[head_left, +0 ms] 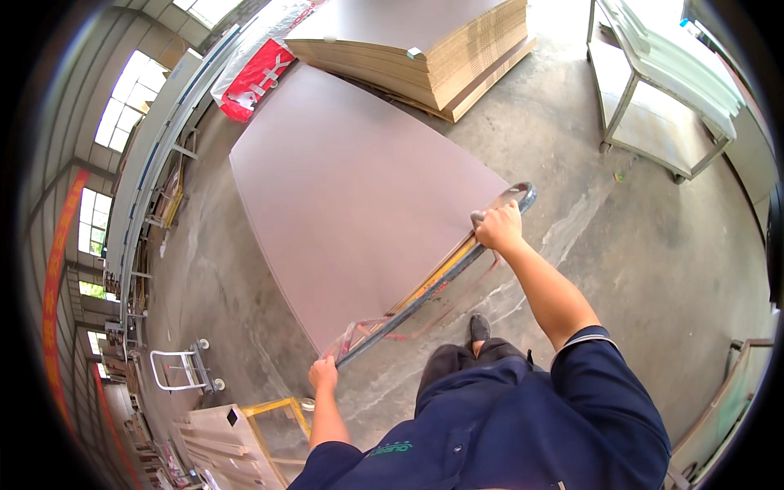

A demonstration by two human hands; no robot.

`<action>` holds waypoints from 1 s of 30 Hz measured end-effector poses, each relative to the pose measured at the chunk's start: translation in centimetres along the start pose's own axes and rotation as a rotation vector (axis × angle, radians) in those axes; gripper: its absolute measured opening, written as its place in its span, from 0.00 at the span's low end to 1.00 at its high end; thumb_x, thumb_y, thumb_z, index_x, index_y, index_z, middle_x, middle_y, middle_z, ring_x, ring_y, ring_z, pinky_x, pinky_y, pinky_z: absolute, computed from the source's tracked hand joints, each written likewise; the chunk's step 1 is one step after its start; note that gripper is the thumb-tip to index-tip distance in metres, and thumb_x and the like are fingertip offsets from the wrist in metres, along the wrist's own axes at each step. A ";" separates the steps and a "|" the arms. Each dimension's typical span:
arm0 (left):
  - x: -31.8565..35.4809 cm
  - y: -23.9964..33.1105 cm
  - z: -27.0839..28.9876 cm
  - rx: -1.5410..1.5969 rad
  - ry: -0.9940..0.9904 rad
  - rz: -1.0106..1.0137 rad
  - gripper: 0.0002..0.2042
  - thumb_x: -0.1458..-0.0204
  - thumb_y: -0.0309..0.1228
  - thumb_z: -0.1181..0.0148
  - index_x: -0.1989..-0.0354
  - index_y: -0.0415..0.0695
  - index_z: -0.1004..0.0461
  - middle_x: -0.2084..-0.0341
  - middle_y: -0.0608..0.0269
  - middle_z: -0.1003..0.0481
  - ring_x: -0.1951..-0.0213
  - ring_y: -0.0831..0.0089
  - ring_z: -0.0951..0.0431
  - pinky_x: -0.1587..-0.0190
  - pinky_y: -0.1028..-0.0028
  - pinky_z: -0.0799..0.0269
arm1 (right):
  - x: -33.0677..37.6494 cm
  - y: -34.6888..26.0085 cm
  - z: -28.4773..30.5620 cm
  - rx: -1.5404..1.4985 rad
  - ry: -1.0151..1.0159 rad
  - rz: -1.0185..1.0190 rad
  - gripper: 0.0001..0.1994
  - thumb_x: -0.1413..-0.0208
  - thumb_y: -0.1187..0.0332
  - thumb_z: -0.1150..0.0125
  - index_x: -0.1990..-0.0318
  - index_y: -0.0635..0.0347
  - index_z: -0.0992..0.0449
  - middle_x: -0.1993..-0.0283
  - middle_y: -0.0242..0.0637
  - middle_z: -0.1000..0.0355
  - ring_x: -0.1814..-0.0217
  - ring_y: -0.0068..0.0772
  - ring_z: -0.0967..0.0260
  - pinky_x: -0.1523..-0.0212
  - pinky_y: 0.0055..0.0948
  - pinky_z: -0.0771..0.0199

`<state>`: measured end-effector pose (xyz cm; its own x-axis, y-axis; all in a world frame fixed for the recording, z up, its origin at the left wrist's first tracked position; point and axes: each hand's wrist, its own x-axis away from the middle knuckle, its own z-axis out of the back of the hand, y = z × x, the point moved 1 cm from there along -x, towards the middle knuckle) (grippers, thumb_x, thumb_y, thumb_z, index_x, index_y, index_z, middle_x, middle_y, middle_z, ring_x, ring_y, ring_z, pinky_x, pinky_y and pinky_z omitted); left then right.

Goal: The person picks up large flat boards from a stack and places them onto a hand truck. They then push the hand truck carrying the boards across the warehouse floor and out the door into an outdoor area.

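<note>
Both my arms reach forward to the dark push handle [412, 297] of a cart. My left hand [323, 374] is closed around the handle's left end. At its right end, near the curved corner, my right hand [499, 227] grips the bar. Beyond the handle a large greyish-pink flat board [351, 196] lies on the cart and hides most of it. Part of a yellow frame edge [437, 279] and some reddish tubing show beneath the bar.
A tall stack of brown boards [457, 65] stands beyond the board, beside a red and white wrapped bundle [260, 77]. Far right is a metal trolley [653, 131] carrying white sheets. A white-framed hand cart [175, 369] and a yellow-framed rack [278, 408] stand at left.
</note>
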<state>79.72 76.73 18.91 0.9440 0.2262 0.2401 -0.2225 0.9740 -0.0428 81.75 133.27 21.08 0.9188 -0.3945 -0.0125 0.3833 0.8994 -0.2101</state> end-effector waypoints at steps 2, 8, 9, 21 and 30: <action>1.8 -0.7 -0.5 0.009 -0.008 0.007 0.22 0.55 0.45 0.57 0.74 0.37 0.24 0.72 0.42 0.27 0.65 0.47 0.27 0.59 0.56 0.35 | 2.2 0.4 0.1 0.008 -0.021 -0.026 0.10 0.61 0.65 0.54 0.78 0.49 0.23 0.75 0.37 0.27 0.67 0.39 0.30 0.54 0.35 0.48; 9.0 -1.9 -0.7 0.005 0.067 -0.038 0.21 0.55 0.45 0.57 0.73 0.38 0.23 0.71 0.43 0.26 0.65 0.47 0.26 0.59 0.56 0.34 | 8.7 2.1 -0.4 -0.007 0.012 -0.009 0.10 0.60 0.65 0.54 0.77 0.49 0.23 0.75 0.39 0.27 0.68 0.40 0.30 0.55 0.34 0.48; 9.8 -2.3 -1.0 0.002 0.069 -0.044 0.22 0.55 0.45 0.57 0.73 0.38 0.23 0.71 0.43 0.26 0.65 0.47 0.26 0.59 0.56 0.34 | 9.7 2.5 -0.5 -0.003 0.002 -0.008 0.10 0.60 0.65 0.54 0.77 0.49 0.23 0.75 0.39 0.26 0.68 0.40 0.30 0.55 0.34 0.48; 21.8 -6.7 -4.4 0.035 0.050 0.014 0.20 0.57 0.45 0.55 0.73 0.41 0.22 0.70 0.45 0.26 0.64 0.50 0.25 0.58 0.59 0.32 | 23.8 6.7 0.8 -0.021 0.109 -0.008 0.16 0.54 0.61 0.56 0.72 0.61 0.23 0.71 0.47 0.27 0.58 0.44 0.32 0.48 0.36 0.47; 34.5 -7.8 -7.5 0.060 0.041 0.025 0.20 0.57 0.45 0.54 0.73 0.41 0.22 0.72 0.45 0.26 0.64 0.50 0.25 0.59 0.59 0.31 | 35.5 12.7 1.7 0.002 0.214 0.003 0.22 0.49 0.50 0.55 0.71 0.61 0.23 0.71 0.46 0.28 0.59 0.47 0.34 0.44 0.43 0.48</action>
<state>115.85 77.00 20.25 0.9468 0.2524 0.1995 -0.2596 0.9657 0.0100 119.36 131.05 19.61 0.8792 -0.4224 -0.2206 0.3807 0.9010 -0.2079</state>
